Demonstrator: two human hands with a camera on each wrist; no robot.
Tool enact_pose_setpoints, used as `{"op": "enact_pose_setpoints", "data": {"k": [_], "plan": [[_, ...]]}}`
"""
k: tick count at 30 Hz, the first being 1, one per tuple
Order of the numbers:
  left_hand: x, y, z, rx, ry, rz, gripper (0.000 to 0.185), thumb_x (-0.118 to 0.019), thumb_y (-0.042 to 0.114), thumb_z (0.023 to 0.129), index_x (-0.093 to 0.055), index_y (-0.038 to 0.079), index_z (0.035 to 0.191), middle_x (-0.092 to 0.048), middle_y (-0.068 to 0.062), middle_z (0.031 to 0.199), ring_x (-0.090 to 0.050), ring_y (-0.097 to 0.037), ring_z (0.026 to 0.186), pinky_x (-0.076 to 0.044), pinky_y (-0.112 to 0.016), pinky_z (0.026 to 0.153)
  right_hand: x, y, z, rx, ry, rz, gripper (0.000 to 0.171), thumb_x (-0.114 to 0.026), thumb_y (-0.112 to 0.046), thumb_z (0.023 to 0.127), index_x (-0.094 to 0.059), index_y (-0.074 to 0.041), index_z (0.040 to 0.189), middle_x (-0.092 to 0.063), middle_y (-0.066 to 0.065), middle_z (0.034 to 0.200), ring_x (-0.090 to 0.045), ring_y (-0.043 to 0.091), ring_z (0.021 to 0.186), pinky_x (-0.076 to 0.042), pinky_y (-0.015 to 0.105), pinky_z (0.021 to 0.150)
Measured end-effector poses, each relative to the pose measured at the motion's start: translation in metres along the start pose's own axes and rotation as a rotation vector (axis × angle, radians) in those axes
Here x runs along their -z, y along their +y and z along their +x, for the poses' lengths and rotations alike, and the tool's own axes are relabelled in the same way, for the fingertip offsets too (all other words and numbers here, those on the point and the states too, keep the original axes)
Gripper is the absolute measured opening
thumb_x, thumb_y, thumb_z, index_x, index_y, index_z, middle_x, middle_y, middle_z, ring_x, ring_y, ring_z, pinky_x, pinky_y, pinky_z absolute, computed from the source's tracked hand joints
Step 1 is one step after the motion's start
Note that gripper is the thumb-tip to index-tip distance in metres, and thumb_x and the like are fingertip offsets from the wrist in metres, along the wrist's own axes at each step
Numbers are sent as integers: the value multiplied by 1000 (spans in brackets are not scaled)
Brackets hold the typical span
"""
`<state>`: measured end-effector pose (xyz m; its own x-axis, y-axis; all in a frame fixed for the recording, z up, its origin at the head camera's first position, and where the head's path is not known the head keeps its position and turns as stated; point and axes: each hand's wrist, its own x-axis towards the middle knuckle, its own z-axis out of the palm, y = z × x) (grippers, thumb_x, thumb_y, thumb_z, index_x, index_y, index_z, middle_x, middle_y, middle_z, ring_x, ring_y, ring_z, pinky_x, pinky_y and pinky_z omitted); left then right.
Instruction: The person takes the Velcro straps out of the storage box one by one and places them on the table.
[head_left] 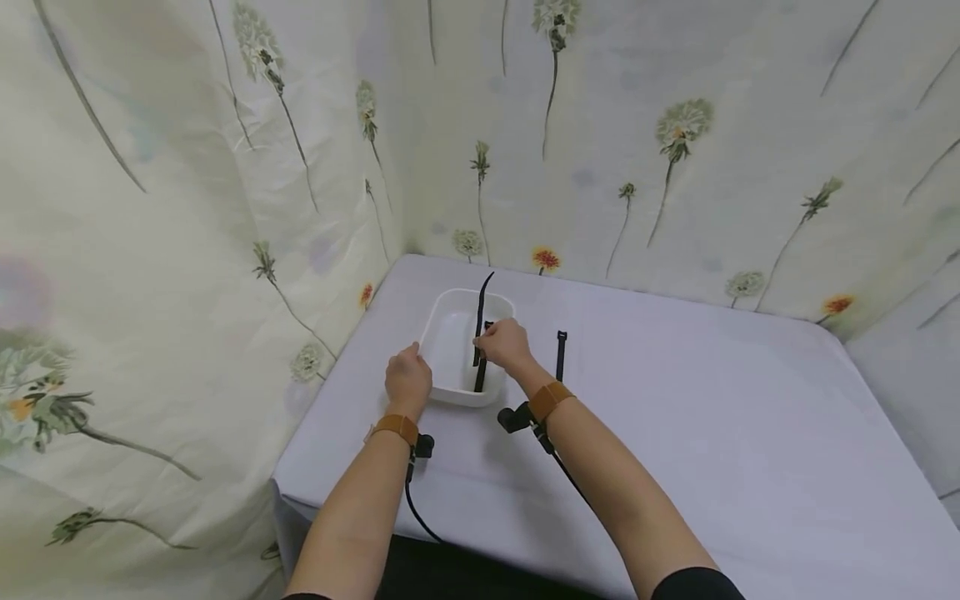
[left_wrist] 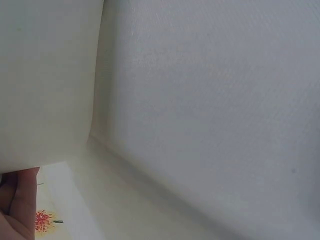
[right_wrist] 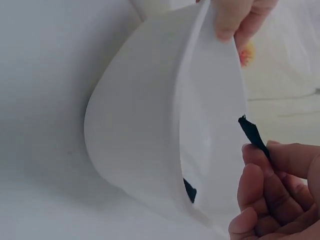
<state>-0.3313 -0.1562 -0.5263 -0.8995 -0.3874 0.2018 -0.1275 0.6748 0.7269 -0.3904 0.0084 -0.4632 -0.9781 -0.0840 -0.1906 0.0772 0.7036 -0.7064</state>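
A white plastic tub (head_left: 461, 398) stands near the table's far left corner. My left hand (head_left: 408, 379) holds its left side at the rim, with fingertips also showing at the top of the right wrist view. Over the tub, my right hand (head_left: 506, 343) pinches a black strap (right_wrist: 254, 134), like a hook-and-loop cable tie, between thumb and forefinger. One end of this strap rises beyond the hand. Another black strap (head_left: 480, 377) lies inside the tub, partly hidden by the right hand. To the tub's right, a third black strap (head_left: 561, 354) with a buckle end lies on the table.
A white cloth covers the table (head_left: 712, 433). Flower-patterned curtains (head_left: 600, 142) hang behind and to the left. Each wrist wears a brown band with a small camera, and cables (head_left: 573, 483) run from them toward the body.
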Motion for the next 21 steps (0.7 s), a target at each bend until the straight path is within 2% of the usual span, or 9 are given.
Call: {"op": "enact_pose_setpoints", "data": {"k": [6, 15, 21], "plan": [[-2, 0, -1, 13, -10, 5, 33, -55, 2, 99, -63, -5, 130, -67, -25, 125, -68, -40, 113, -59, -48, 92, 16, 13, -8, 2, 26, -1, 23, -69, -23, 94, -77, -2, 91, -73, 9, 79, -57, 17, 72, -44, 24, 57], [1, 3, -3, 23, -20, 32, 33, -55, 2, 99, -62, -5, 131, -66, -25, 127, -67, -39, 115, -58, -48, 93, 43, 36, -15, -9, 64, 21, 23, -68, -22, 94, -77, -1, 89, -72, 9, 78, -66, 21, 77, -49, 28, 62], [2, 5, -5, 34, -34, 36, 34, -54, 3, 100, -62, -4, 132, -65, -25, 128, -66, -39, 117, -57, -47, 95, 62, 60, -16, -35, 85, 38, 23, -68, -22, 94, -77, -1, 90, -74, 11, 80, -67, 20, 77, -50, 29, 64]]}}
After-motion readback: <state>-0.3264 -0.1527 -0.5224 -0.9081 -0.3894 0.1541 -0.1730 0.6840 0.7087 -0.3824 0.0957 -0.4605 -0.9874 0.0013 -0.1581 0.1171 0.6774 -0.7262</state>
